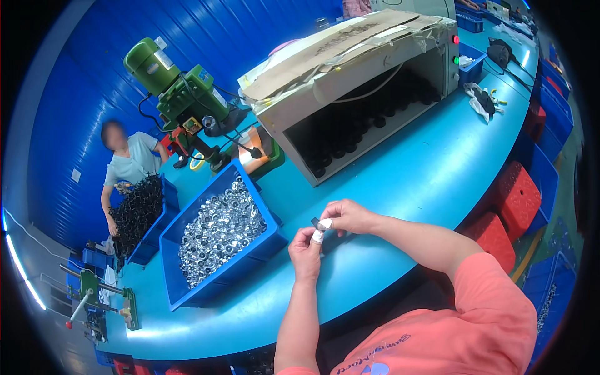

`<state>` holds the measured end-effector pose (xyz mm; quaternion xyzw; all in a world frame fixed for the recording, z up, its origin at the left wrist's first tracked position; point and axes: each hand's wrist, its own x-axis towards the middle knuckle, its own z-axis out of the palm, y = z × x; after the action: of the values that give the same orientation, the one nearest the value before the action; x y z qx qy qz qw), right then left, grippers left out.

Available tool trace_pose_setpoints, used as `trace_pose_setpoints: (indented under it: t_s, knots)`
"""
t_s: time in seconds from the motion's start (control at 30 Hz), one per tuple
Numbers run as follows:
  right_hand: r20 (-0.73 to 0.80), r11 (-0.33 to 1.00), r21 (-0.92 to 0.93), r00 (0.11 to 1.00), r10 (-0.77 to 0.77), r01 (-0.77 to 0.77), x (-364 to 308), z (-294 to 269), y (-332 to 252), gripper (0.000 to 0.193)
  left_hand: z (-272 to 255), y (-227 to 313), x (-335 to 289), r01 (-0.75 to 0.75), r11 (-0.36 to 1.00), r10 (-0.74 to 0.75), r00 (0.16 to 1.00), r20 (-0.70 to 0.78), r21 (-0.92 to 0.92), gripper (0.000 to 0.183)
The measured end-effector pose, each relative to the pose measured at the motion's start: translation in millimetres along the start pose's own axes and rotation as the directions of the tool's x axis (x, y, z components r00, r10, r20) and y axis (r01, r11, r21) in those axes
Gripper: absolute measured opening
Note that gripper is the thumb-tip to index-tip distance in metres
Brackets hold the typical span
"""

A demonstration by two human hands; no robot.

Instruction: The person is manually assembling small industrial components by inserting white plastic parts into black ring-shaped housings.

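My left hand (305, 255) and my right hand (347, 217) meet above the near part of the blue-green table, both with fingers pinched together. White tape or finger covers wrap a finger on each hand. Between the fingertips a small black piece (315, 222) shows; its full shape is hidden by the fingers. Just left of my hands stands a blue bin (219, 299) heaped with small shiny metal rings (222, 231).
Beyond my hands, an open-fronted metal box (294, 134) topped with cardboard holds many black round parts. A green drill press (181, 87) stands behind the bin. At left, a person (132, 156) reaches into a bin of black parts (134, 215). Red stools (515, 200) line the right edge.
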<state>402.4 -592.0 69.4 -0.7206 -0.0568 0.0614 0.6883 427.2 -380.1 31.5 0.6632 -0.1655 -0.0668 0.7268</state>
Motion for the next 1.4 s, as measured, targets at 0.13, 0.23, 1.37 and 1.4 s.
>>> trace_pose_setpoints:
  t_s: [0.13, 0.23, 1.37, 1.4]
  knots:
    - [-0.13, 0.91, -0.389, 0.969, -0.21, 0.145, -4, -13, -18, 0.018, 10, 0, -2, -0.014, 0.992, 0.014, 1.0, -0.003, 0.125, 0.014]
    - [-0.183, 0.634, -0.739, 0.838, -0.514, 0.227, 29, -46, -37, 0.015, 16, 1, 0, -0.01, 0.973, -0.013, 0.995, 0.096, 0.233, 0.015]
    - [-0.442, 0.234, -0.891, 0.625, -0.643, -0.389, 315, -112, -71, 0.035, 14, 24, 12, -0.141, 0.871, 0.023, 0.968, 0.248, 0.47, 0.012]
    - [-0.439, 0.236, -0.893, 0.624, -0.647, -0.384, 312, -112, -70, 0.035, 15, 24, 12, -0.137, 0.873, 0.021, 0.969, 0.245, 0.469, 0.012]
